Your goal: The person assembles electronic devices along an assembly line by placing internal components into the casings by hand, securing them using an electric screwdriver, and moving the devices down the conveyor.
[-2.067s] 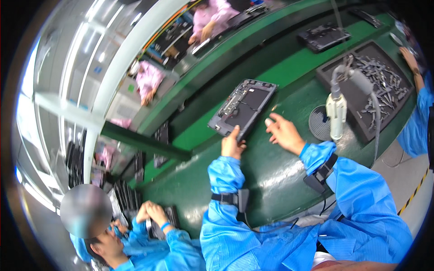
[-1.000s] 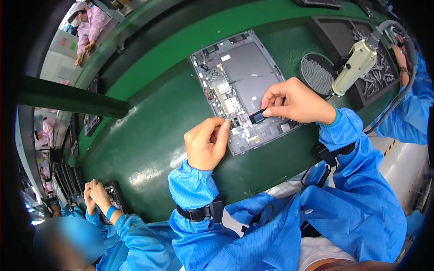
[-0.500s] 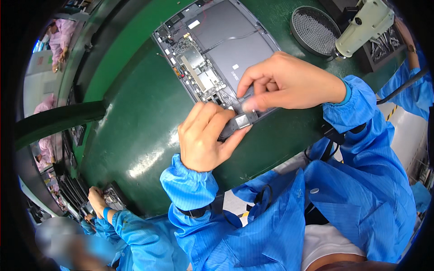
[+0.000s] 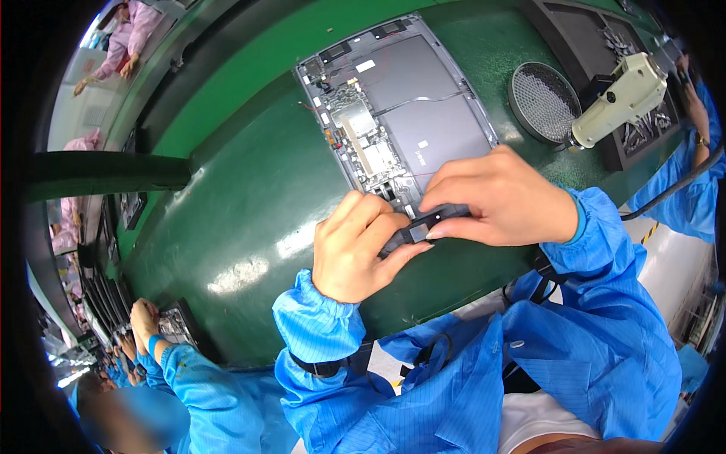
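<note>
A slim tablet-like device (image 4: 435, 76) lies opened on the green bench, with a large grey battery panel and a circuit board (image 4: 368, 144) along its left side. Over its near edge, a small black elongated module (image 4: 420, 231) with a light grey square spans both hands. My left hand (image 4: 349, 246) is closed on the module's left end, thumb below and fingers above. On the other end, my right hand (image 4: 510, 200) pinches it between thumb and fingers. Both hands hide part of the device's near edge, so I cannot tell whether the module touches it.
To the right stand a round tray of small holes (image 4: 541, 102), a cream-coloured powered tool (image 4: 624, 98) and a dark compartment box (image 4: 586, 38) with metal parts. A co-worker's hand (image 4: 144, 325) rests by another device at lower left. A dark green bar (image 4: 110, 175) juts in at left.
My right hand has come down from above the device's near corner and now grips the module's right end. My left hand keeps its hold. The whole view has shifted slightly.
</note>
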